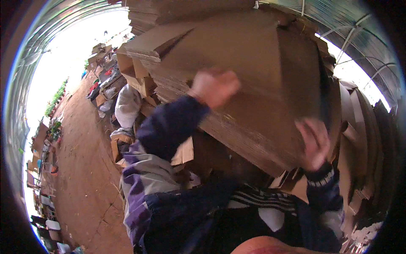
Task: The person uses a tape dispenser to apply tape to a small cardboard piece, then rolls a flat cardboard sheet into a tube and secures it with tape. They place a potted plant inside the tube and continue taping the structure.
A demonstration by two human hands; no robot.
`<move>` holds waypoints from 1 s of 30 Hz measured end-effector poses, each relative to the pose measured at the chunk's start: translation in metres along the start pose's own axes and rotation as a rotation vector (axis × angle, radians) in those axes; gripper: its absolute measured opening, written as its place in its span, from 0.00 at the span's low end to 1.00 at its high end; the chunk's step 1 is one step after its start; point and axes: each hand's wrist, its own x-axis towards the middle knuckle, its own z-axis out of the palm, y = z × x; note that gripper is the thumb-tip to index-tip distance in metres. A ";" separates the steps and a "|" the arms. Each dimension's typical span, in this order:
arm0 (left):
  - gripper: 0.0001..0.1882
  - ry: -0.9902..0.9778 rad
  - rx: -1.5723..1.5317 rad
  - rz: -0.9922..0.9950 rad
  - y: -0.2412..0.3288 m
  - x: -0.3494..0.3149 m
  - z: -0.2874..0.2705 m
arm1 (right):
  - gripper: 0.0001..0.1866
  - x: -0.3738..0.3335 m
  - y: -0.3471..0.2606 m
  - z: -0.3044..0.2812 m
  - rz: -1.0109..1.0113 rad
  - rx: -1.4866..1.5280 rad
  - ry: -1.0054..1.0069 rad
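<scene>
A tall stack of flat brown cardboard sheets (249, 95) fills the middle, its layered edges facing me. Over the left part of its top sheet is my left hand (216, 86), smeared by motion, so its fingers do not show clearly. My right hand (315, 143) is at the stack's near right corner, a little blurred, with its fingers stretched out and nothing visible in them. Whether either hand touches the cardboard I cannot tell.
More cardboard (357, 139) stands upright along the right side. To the left lie a stuffed white sack (127, 106), an opened carton (137, 72) and mixed clutter. A dirt path (86, 165) runs beside them, with chairs and boxes along its far left edge.
</scene>
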 end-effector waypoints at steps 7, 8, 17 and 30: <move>0.09 0.206 -0.215 -0.058 0.126 -0.006 -0.060 | 0.11 -0.017 0.004 0.043 -0.017 -0.068 -0.165; 0.08 0.149 -0.228 -0.100 0.120 -0.018 -0.063 | 0.08 -0.035 0.008 0.032 0.034 -0.054 -0.220; 0.08 -0.072 -0.835 -0.224 0.208 -0.074 -0.003 | 0.19 -0.162 -0.013 -0.011 0.083 -0.230 -0.347; 0.13 -0.243 -0.754 0.035 0.220 -0.050 -0.032 | 0.31 -0.210 -0.018 -0.017 0.110 -0.079 -0.491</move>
